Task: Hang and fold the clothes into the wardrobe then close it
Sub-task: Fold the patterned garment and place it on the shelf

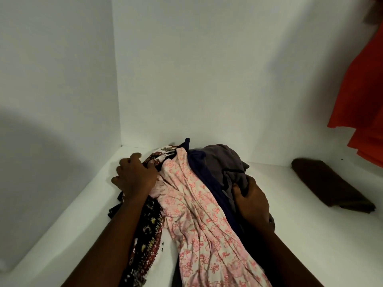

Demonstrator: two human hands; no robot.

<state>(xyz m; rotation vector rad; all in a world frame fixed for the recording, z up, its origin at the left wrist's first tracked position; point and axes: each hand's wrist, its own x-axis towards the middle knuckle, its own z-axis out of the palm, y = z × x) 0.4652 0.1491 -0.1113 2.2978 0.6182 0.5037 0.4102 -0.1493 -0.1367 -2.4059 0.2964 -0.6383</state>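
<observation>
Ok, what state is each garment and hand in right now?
pink garment: unfolded, draped over the pile
patterned garment: crumpled, partly under the pink garment
navy garment: bunched between pink and grey
grey garment: crumpled on the pile's right
brown cloth: folded, flat, apart from the pile
orange garment: hanging
left hand: grips the patterned garment
right hand: grips the grey garment
</observation>
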